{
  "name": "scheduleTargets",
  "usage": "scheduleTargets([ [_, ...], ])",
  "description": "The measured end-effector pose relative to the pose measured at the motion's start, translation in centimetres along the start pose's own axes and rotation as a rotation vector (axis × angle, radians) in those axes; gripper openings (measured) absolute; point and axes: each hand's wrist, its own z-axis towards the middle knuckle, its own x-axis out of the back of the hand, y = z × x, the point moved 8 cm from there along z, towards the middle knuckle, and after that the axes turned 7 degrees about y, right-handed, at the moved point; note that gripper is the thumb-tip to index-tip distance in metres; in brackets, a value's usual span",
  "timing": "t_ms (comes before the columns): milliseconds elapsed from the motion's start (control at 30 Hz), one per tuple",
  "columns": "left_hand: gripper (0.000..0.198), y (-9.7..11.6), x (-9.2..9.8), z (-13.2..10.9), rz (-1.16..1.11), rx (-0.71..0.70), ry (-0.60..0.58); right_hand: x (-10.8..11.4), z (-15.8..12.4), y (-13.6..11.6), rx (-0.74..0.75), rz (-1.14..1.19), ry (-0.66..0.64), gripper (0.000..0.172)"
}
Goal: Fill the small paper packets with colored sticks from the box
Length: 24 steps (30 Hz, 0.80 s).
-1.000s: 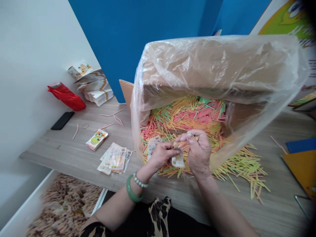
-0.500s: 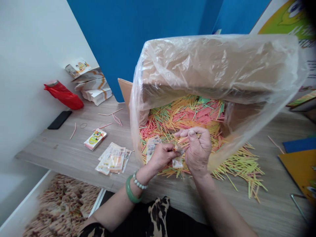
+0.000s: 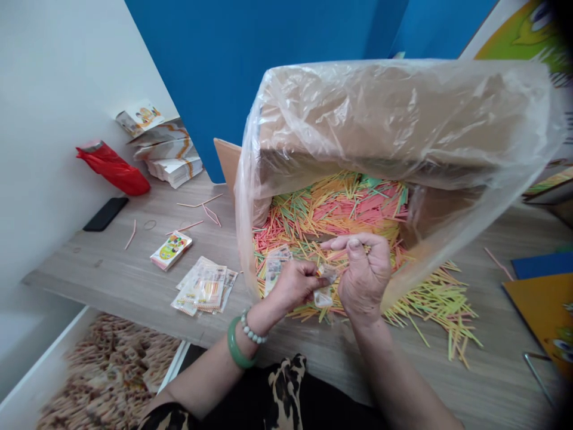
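Observation:
My left hand [image 3: 296,284] pinches a small clear plastic packet [image 3: 323,295] over the front of a lined cardboard box. Just right of it is my right hand [image 3: 367,276], its fingers curled around a few thin colored sticks, whose ends are mostly hidden by the fingers. Behind both hands a heap of thin pink, yellow, orange and green sticks [image 3: 344,206] fills the box. Flat printed packets [image 3: 274,270] lie on the sticks beside my left hand. A loose pile of yellow-green sticks [image 3: 441,304] spreads over the table to the right of my right wrist.
Clear plastic [image 3: 394,113] drapes over the box walls. At left on the table [image 3: 111,263] are filled packets [image 3: 206,286], a small printed box [image 3: 171,249], a black phone [image 3: 106,214], a red bag [image 3: 114,168] and stacked cartons [image 3: 172,167]. Below is a full white drawer [image 3: 45,364].
My right hand has moved slightly right, away from the packet, and the gap between my hands is wider. My left hand still holds the packet in nearly the same place.

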Motion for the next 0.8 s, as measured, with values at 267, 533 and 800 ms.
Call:
scheduleTargets([
  [267,0.052,-0.9,-0.8,0.3,0.0,-0.022,-0.031,0.4,-0.1,0.2,0.03,-0.036,0.009,0.009],
  [533,0.043,-1.2,-1.4,0.2,-0.106,0.062,-0.083,1.3,-0.8,1.1,0.031,-0.158,-0.018,0.015],
  [800,0.037,-2.1,-1.7,0.4,-0.16,0.096,-0.093,2.6,-1.3,1.8,0.011,-0.207,-0.008,0.015],
])
